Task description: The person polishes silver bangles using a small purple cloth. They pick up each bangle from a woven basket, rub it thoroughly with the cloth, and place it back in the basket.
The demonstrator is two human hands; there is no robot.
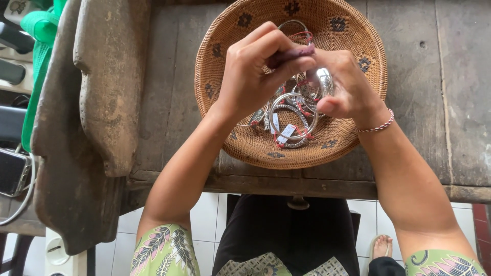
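Over a round woven basket (353, 48) on a worn wooden table, both my hands work close together. My left hand (258, 66) pinches a small purple cloth (294, 52) between thumb and fingers. My right hand (345, 87) grips a wide silver bangle (324, 82), and the cloth presses against it. Several silver bangles (291, 120) with red strings and white tags lie in the basket below my hands. A thin silver ring (292, 24) with red thread shows behind my fingers.
A heavy carved wooden piece (97, 102) lies along the table's left side. A green strap (38, 46) and a phone (13, 171) sit at the far left. The table's front edge (307, 186) runs above my lap and a white tiled floor (207, 220).
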